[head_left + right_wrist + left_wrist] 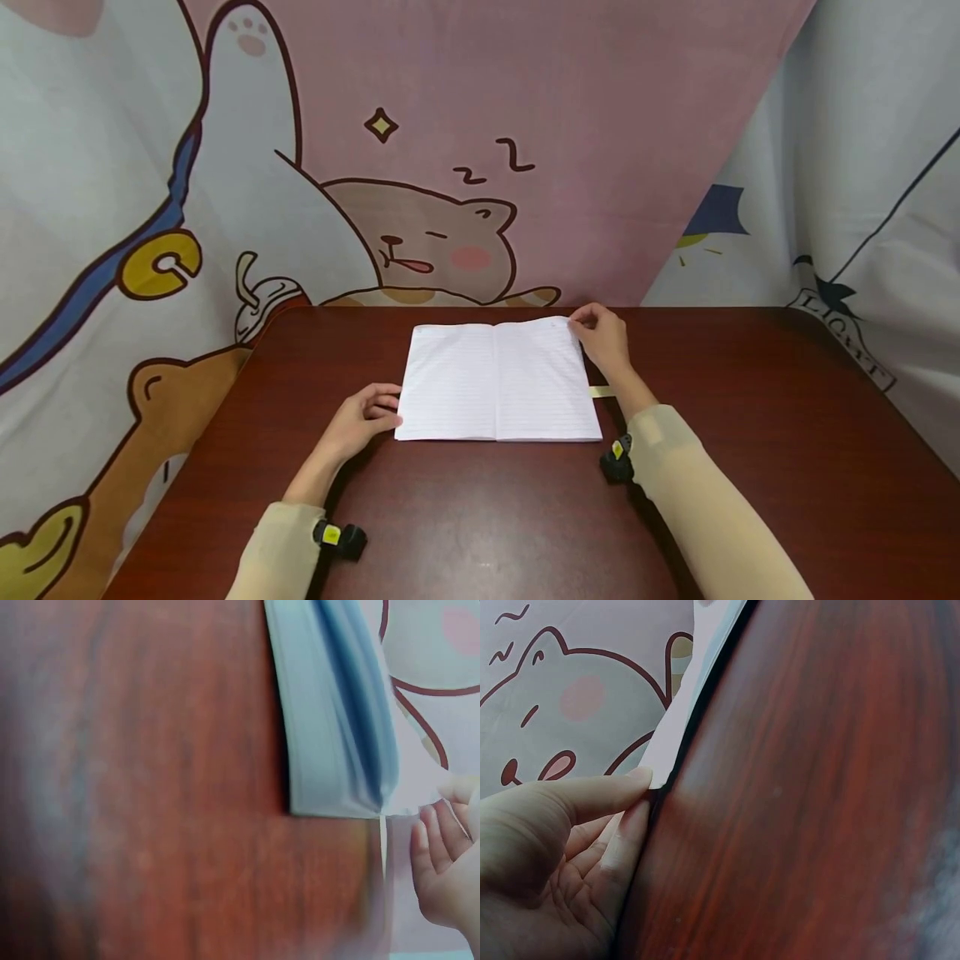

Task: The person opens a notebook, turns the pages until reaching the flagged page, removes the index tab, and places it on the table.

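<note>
An open notebook [446,383] with lined white pages lies on the dark red-brown table. My left hand [360,425] is at its left edge; in the left wrist view the thumb of that hand [562,855] lies on the notebook's near corner [660,765], with a finger against its edge. At the upper right corner, my right hand [606,342] pinches a page between thumb and finger. The right wrist view shows the page block [322,735] fanned apart on that side, with the right hand [450,877] at the lifted page corner.
A pale yellow strip [602,392] sticks out past the notebook's right edge. Behind the wooden table [480,517] hangs a cartoon-printed cloth [600,125]. Each wrist bears a small black camera, the left [347,542] and the right [617,467].
</note>
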Demonstrator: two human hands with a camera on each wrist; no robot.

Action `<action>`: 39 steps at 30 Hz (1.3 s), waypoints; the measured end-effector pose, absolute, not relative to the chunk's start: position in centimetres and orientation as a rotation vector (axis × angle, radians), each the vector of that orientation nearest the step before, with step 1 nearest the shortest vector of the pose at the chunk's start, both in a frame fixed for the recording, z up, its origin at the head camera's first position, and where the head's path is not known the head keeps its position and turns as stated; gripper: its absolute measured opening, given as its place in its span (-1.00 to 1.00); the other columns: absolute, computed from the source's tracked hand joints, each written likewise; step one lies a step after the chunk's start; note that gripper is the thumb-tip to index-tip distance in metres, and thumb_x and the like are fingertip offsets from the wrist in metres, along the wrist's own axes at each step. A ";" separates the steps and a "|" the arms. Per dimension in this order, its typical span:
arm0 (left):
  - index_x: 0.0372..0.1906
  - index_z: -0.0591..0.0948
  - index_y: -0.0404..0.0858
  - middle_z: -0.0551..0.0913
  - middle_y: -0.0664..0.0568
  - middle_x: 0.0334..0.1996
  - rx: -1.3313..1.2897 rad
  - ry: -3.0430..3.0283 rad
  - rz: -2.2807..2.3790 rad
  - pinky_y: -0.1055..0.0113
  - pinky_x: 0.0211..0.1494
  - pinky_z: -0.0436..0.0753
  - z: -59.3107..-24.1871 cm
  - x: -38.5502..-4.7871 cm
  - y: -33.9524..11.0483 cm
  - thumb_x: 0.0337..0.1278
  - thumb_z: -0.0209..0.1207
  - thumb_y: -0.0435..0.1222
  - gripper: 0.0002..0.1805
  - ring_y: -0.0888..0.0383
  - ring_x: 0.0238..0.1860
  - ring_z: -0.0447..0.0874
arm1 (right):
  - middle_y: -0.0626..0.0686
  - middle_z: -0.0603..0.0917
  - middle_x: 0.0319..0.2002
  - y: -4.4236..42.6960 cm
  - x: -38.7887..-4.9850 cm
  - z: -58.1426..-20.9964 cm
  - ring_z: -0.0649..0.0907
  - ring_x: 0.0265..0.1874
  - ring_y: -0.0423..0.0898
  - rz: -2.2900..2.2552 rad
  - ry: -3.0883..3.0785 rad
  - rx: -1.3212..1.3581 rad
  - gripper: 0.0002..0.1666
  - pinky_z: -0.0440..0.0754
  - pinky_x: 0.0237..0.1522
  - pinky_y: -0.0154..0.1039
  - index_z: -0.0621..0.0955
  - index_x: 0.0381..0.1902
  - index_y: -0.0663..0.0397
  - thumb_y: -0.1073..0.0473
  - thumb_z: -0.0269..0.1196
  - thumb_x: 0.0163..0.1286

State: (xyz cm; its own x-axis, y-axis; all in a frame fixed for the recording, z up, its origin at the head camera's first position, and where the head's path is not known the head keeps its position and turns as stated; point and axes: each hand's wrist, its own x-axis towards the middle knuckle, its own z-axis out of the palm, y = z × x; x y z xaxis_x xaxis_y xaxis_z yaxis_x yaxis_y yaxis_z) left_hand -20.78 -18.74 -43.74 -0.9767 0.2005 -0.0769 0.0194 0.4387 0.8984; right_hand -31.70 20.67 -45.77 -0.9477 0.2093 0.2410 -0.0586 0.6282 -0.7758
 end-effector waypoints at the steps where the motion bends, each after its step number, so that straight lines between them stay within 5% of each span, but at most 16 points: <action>1: 0.21 0.50 -0.46 0.63 -0.35 -0.05 0.206 2.514 1.568 0.42 -0.15 0.58 -43.4 -20.6 -18.7 0.18 0.27 -0.49 -0.53 0.01 -0.14 0.66 | 0.21 0.71 -0.18 20.6 -31.6 -45.6 0.65 -0.18 0.08 1.242 -2.553 -0.108 -0.84 0.56 -0.11 -0.14 0.65 -0.20 0.19 0.19 0.29 0.39; 8: 0.20 0.49 -0.49 0.63 -0.36 -0.06 0.235 2.525 1.560 0.42 -0.16 0.58 -43.0 -20.5 -18.5 0.18 0.26 -0.49 -0.53 0.02 -0.16 0.66 | 0.24 0.67 -0.12 20.1 -31.6 -45.0 0.62 -0.14 0.08 1.209 -2.695 -0.070 -0.67 0.56 -0.08 -0.10 0.58 0.01 0.23 0.20 0.33 0.34; 18: 0.24 0.50 -0.39 0.64 -0.30 -0.02 0.216 2.529 1.561 0.43 -0.13 0.57 -46.3 -22.0 -19.6 0.19 0.29 -0.44 -0.50 0.08 -0.13 0.65 | 0.18 0.71 -0.23 19.9 -31.6 -45.3 0.62 -0.24 0.04 1.137 -2.736 0.011 -0.90 0.51 -0.22 -0.22 0.67 -0.21 0.16 0.25 0.30 0.35; 31: 0.24 0.50 -0.39 0.64 -0.30 -0.01 0.207 2.529 1.555 0.42 -0.13 0.58 -46.2 -22.0 -19.6 0.19 0.28 -0.45 -0.50 0.06 -0.12 0.65 | 0.21 0.74 0.01 19.9 -31.2 -45.0 0.67 -0.04 0.11 1.205 -2.779 0.156 -0.70 0.56 -0.09 -0.12 0.75 -0.07 0.13 0.05 0.32 0.38; 39: 0.25 0.50 -0.37 0.64 -0.28 -0.01 0.202 2.527 1.554 0.41 -0.12 0.57 -46.2 -22.0 -19.5 0.20 0.28 -0.44 -0.50 0.07 -0.12 0.65 | 0.21 0.69 0.10 19.9 -30.9 -44.7 0.61 -0.03 0.08 1.253 -2.848 0.206 -0.68 0.54 -0.07 -0.14 0.76 -0.05 0.09 0.40 0.15 0.38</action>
